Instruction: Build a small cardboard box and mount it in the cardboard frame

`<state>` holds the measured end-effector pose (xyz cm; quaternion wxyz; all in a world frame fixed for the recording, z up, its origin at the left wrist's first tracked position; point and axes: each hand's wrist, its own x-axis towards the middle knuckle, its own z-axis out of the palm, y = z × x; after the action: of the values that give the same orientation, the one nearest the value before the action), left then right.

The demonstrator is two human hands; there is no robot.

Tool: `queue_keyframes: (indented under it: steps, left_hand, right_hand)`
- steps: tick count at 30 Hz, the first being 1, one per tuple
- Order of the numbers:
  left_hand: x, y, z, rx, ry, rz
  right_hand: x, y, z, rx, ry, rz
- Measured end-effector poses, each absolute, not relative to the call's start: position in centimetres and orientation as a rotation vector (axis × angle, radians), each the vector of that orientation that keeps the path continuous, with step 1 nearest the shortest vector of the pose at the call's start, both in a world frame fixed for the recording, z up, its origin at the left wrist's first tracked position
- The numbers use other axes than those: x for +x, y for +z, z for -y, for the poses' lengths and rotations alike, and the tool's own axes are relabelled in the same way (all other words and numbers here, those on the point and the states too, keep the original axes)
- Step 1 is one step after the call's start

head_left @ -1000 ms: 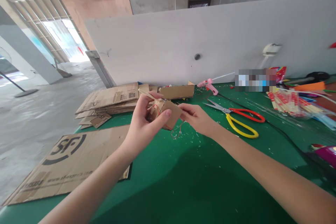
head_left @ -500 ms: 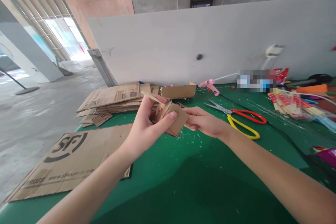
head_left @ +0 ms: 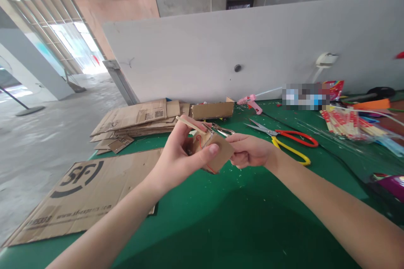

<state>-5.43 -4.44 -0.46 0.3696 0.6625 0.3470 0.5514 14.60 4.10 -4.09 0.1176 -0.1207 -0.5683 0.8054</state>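
Above the green table, my left hand [head_left: 183, 147] grips a small cardboard box [head_left: 223, 154], thumb across its near face. A red wire [head_left: 199, 139] runs along the box's side, and a flat wooden stick [head_left: 191, 123] juts out over its top. My right hand [head_left: 251, 150] is closed at the box's right corner. A shiny metal tool [head_left: 223, 130] with slim arms reaches from its fingers toward the top of the box; its exact kind is unclear, and the fingers partly hide it. Scissors [head_left: 284, 134] with red and yellow handles lie spread just beyond my right hand.
Flattened cardboard [head_left: 135, 119] is stacked at the back left, with a large printed sheet [head_left: 104, 193] nearer. A pink glue gun [head_left: 251, 103] lies by the grey partition [head_left: 189, 59]. Wooden sticks in wrappers [head_left: 341, 124] lie at right. A black cord [head_left: 344, 159] crosses the table.
The box has shifted slightly right and tilted in my left hand. My right hand has moved a little right, and more of the metal tool shows above the box.
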Motion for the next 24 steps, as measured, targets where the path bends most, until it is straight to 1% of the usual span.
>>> queue_keyframes:
  steps: [2, 4, 8, 10, 14, 16, 19, 21, 24]
  left_hand:
    - [-5.4, -0.4, 4.5, 1.691, 1.402, -0.873]
    - [-5.6, -0.5, 4.2, 1.647, 1.411, -0.869]
    - [-6.0, -0.3, 3.5, 1.566, 1.483, -0.862]
    - [-6.1, -0.1, 3.4, 1.547, 1.496, -0.860]
    - [-6.4, 0.5, 3.4, 1.527, 1.464, -0.857]
    - [-6.8, 0.6, 3.1, 1.531, 1.472, -0.869]
    - [-7.3, 0.4, 2.6, 1.649, 1.537, -0.910]
    - [-7.2, -0.1, 2.5, 1.856, 1.580, -0.996]
    - [-6.6, -1.0, 2.7, 2.119, 1.547, -1.144]
  right_hand:
    - [14.8, -4.1, -4.1, -0.337, 2.354, 1.673]
    - [14.5, -3.8, -4.0, -0.359, 2.247, 1.687]
    - [13.3, -3.5, -3.5, -0.428, 1.817, 1.801]
    - [12.7, -3.7, -3.3, -0.437, 1.676, 1.865]
    - [12.4, -3.9, -3.3, -0.401, 1.787, 1.806]
    - [12.5, -3.5, -3.3, -0.436, 1.713, 1.763]
    - [12.6, -2.4, -2.8, -0.524, 1.395, 1.898]
    - [12.4, -1.8, -2.1, -0.584, 1.138, 2.059]
    - [11.3, -1.6, -0.4, -0.544, 0.804, 2.182]
